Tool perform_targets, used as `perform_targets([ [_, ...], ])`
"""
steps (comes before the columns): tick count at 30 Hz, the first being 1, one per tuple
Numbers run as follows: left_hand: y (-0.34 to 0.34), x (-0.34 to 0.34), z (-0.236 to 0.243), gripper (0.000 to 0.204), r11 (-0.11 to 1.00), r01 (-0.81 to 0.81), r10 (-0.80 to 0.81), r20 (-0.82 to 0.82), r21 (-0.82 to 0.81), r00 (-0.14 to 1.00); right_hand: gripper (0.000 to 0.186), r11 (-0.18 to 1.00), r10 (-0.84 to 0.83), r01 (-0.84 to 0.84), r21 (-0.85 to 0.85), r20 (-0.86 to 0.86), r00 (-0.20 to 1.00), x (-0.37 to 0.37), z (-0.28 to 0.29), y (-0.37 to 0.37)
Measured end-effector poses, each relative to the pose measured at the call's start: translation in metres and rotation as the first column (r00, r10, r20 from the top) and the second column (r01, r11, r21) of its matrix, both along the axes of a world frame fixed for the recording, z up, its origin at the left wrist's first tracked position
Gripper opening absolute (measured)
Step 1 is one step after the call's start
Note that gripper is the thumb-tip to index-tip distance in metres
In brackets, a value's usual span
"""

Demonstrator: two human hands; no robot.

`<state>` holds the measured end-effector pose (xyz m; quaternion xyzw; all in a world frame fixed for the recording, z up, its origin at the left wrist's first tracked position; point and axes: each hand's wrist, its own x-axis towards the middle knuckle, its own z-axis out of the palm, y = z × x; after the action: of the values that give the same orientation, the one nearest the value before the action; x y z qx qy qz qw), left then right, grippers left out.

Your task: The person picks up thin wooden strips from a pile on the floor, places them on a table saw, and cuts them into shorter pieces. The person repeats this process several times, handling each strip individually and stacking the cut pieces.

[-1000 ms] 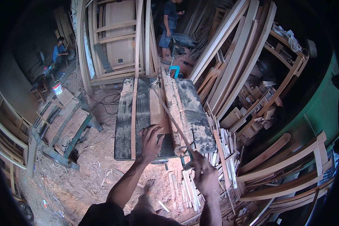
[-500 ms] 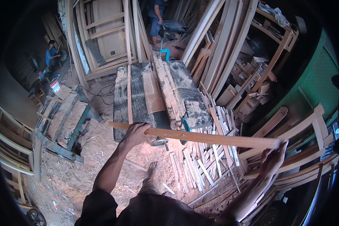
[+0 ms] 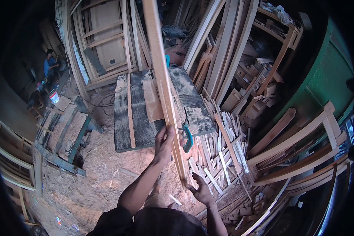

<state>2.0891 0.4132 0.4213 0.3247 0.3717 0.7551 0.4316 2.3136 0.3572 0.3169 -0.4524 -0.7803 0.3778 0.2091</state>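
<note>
A long wooden board (image 3: 161,67) points away from me over the black worktable (image 3: 141,128), its far end leaving the top of the picture. My left hand (image 3: 164,142) grips the board along its left side, near the table's front edge. Close to the board's near end is my right hand (image 3: 201,192), open with fingers apart; its thumb side seems to touch that end. Below the board, sawdust covers much of the tabletop. A thin wood strip (image 3: 130,114) and a flat wood piece (image 3: 152,103) lie there. A teal clamp (image 3: 188,138) sits at the table's front edge.
Cut offcuts (image 3: 220,157) are heaped right of the table. Tall planks (image 3: 228,51) and door frames (image 3: 106,43) lean behind it. Curved frames (image 3: 295,145) stand at right. A low bench (image 3: 63,133) is at left, with a seated person (image 3: 51,65) beyond. Sawdust covers the floor.
The board has swung from lying crosswise in front of me to pointing forward over the table. My right hand has come in from the far right and its fingers have opened.
</note>
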Motion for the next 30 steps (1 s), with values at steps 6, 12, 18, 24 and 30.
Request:
perform_targets([
  [6,0.009,0.000,0.006,0.033,0.978,-0.047,0.082,0.172,-0.203,0.982,0.046,0.982,-0.165,0.169,-0.079,0.045,0.985,0.039,-0.055,-0.027],
  [12,0.006,-0.007,-0.026,0.035,0.928,0.130,-0.114,0.065,-0.350,0.991,0.050,0.767,-0.347,0.190,-0.613,-0.148,0.926,0.065,-0.067,-0.060],
  [18,0.004,0.001,-0.043,0.030,0.917,0.058,-0.119,-0.132,-0.395,0.984,0.046,0.670,-0.444,0.194,-0.717,-0.178,0.878,0.062,-0.059,-0.081],
  [24,0.011,-0.001,-0.087,0.029,0.865,-0.062,-0.075,-0.251,-0.497,0.965,0.034,0.907,-0.276,0.241,-0.344,-0.055,0.960,0.065,-0.083,-0.084],
  [30,-0.012,0.028,-0.216,0.035,0.753,-0.187,0.027,-0.255,-0.631,0.967,0.025,0.915,-0.271,0.306,-0.261,0.165,0.949,0.101,-0.121,-0.122],
])
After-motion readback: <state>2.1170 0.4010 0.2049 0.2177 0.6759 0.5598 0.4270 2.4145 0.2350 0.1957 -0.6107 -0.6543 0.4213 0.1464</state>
